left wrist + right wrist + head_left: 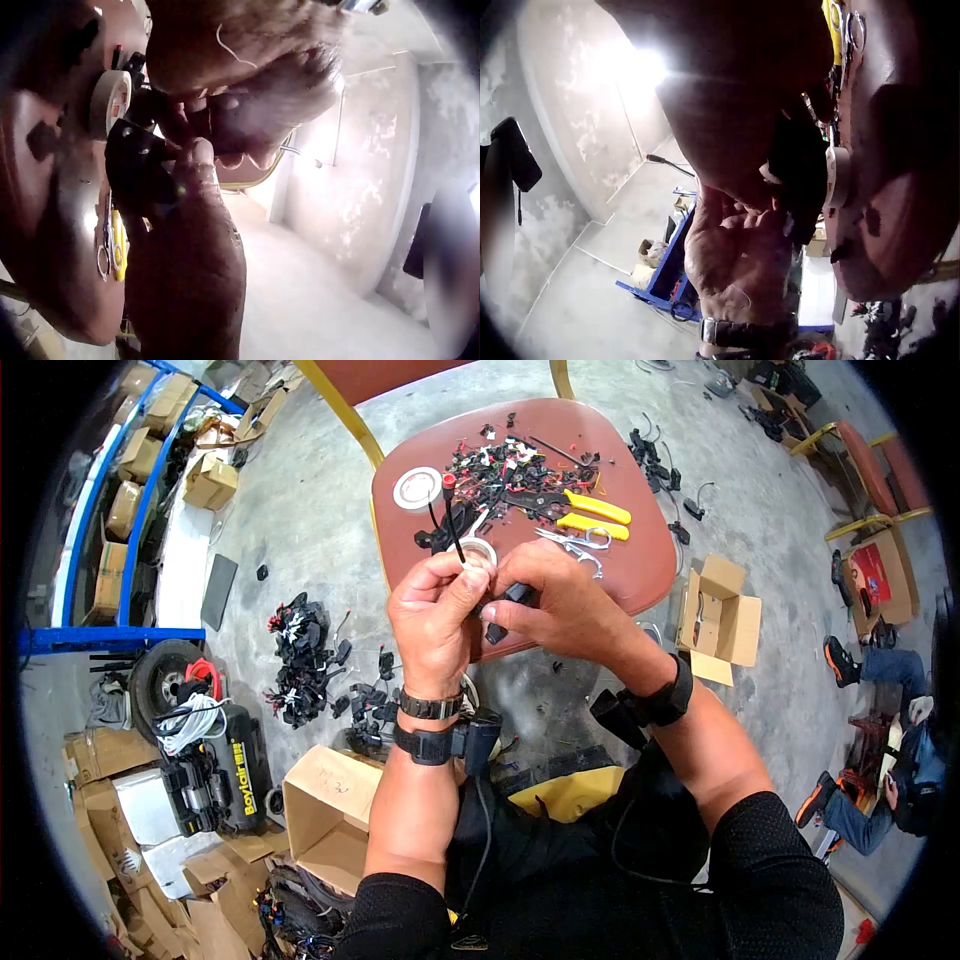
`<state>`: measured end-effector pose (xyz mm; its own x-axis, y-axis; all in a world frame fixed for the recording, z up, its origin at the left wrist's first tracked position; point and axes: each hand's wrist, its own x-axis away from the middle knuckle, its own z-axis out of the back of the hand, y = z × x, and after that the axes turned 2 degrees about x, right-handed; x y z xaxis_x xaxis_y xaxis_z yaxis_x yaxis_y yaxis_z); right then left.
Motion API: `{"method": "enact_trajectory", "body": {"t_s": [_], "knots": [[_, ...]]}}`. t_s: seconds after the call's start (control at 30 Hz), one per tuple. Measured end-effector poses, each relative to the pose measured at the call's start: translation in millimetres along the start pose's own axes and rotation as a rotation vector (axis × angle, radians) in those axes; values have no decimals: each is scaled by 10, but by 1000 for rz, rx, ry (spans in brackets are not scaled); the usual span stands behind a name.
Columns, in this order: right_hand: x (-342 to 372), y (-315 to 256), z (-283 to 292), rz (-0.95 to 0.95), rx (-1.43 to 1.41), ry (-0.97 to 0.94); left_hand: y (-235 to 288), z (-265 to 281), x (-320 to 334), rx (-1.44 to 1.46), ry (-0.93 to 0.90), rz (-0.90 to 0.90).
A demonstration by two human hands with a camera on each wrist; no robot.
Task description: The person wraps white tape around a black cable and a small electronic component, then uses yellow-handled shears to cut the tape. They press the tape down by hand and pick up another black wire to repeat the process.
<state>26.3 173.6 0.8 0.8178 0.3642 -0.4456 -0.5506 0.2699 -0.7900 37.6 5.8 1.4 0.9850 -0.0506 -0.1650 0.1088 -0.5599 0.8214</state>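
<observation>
In the head view my left hand (432,615) pinches a thin black cable (455,530) between thumb and fingers; its red-tipped end (448,481) points up. Close beside it, my right hand (560,600) grips a small black plastic block (512,610). The left wrist view shows the right thumb pressed along that black block (135,161), with the left hand (247,75) right against it. A white tape roll (482,550) sits on the seat just beyond the fingers. In the right wrist view the cable tip (656,159) sticks out past the left hand (739,262).
The brown chair seat (400,545) holds yellow-handled pliers (595,510), scissors (580,543), another white roll (416,488) and a heap of small parts (500,465). Open cardboard boxes (725,610) and black part piles (300,660) lie on the floor. Another person's legs (870,820) show at right.
</observation>
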Motion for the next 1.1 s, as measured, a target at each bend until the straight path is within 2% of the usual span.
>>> {"method": "enact_trajectory", "body": {"t_s": [0.27, 0.33, 0.63, 0.77, 0.93, 1.1], "knots": [[-55, 25, -20, 114, 36, 52, -11, -13, -10, 29, -34, 10], [-60, 16, 6, 133, -12, 62, 34, 4, -2, 55, -48, 86], [-15, 7, 170, -52, -169, -217, 139, 52, -6, 51, -104, 217], [-19, -47, 197, -159, -274, -285, 146, 113, -2, 29, -121, 270], [-38, -81, 212, -192, -274, -305, 145, 68, -20, -28, -130, 187], [-26, -26, 136, -101, -215, -277, 116, 58, -12, -71, -78, 118]]}}
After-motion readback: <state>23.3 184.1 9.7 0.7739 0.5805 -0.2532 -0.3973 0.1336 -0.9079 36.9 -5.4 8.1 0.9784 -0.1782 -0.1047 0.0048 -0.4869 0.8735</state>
